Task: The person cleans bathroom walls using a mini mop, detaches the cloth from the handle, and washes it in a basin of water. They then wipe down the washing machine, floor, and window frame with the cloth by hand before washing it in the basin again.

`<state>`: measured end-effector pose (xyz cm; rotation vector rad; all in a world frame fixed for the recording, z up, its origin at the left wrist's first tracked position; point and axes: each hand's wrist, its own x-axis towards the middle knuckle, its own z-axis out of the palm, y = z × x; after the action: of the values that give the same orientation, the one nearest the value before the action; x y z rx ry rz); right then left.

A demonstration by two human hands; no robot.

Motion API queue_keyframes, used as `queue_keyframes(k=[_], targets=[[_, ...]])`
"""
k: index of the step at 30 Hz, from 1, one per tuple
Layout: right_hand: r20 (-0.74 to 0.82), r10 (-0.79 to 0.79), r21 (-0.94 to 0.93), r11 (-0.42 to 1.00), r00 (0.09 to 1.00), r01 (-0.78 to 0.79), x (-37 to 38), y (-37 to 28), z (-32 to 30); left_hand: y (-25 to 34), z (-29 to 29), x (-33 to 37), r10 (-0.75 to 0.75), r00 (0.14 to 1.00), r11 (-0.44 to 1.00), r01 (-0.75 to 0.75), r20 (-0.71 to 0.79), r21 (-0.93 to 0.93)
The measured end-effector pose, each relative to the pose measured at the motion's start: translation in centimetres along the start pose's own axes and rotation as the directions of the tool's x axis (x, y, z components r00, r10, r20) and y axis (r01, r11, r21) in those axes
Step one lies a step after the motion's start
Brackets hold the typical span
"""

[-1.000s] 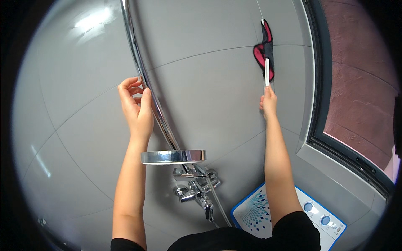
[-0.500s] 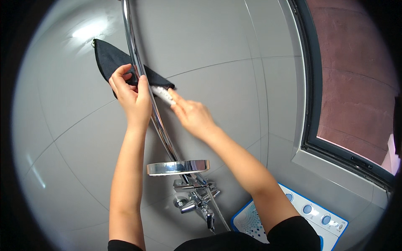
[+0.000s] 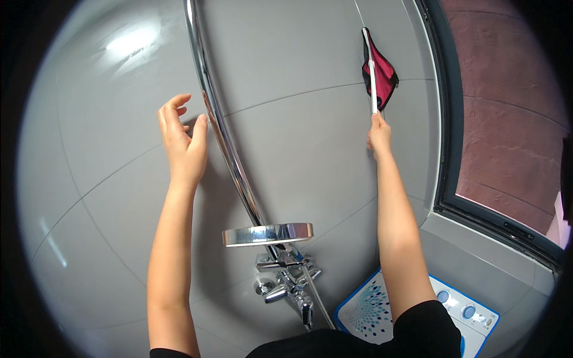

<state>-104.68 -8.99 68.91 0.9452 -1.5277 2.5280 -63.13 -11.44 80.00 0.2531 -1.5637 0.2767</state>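
Note:
My right hand (image 3: pixel 379 134) is closed round the lower end of a slim white handle. The handle runs up the middle of a pointed cloth head, red with black edges; together they form a white-handled cloth tool (image 3: pixel 385 74). It is held against or close to the grey tiled wall, left of the window; whether it touches cannot be told. My left hand (image 3: pixel 185 134) is raised with nothing in it, fingers bent and apart, thumb up. Just right of that hand runs the chrome shower pipe (image 3: pixel 224 134); the hand appears apart from it.
Below the pipe hangs a round chrome shower head (image 3: pixel 268 234), with a mixer tap (image 3: pixel 286 280) and hose under it. A white and blue washing machine (image 3: pixel 364 307) stands low on the right. The dark window frame (image 3: pixel 447 149) borders the wall at right.
My right hand has carried the cloth tool from behind the shower pipe far to the right, turning its red side into view. My left hand has let go of the cloth and stays near the pipe.

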Motion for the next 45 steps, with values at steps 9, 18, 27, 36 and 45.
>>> queue_keyframes(k=[9,18,27,36,45], targets=[[0.218,-0.539,-0.123,0.812,0.813,0.571,-9.5,-5.6,8.3,1.4,1.3,0.9,-0.029,0.998,0.98,0.041,0.062,-0.195],[0.428,-0.511,-0.252,0.725,0.746,0.641,-7.9,-15.7,11.4,0.8,1.1,0.9,0.003,0.998,0.985,0.007,0.057,-0.175],[0.447,-0.592,-0.166,0.682,0.671,0.712,-11.5,-16.6,12.7,0.4,1.2,1.2,0.065,0.996,0.987,-0.054,0.065,-0.151],[0.401,-0.495,-0.272,0.739,0.771,0.616,-11.6,-17.1,11.3,0.2,2.1,1.7,0.101,0.995,0.98,-0.095,0.025,-0.172],[0.36,-0.596,-0.255,0.677,0.718,0.69,-7.6,-19.7,10.8,-1.2,2.3,8.0,0.227,0.964,0.972,-0.215,-0.135,0.099]])
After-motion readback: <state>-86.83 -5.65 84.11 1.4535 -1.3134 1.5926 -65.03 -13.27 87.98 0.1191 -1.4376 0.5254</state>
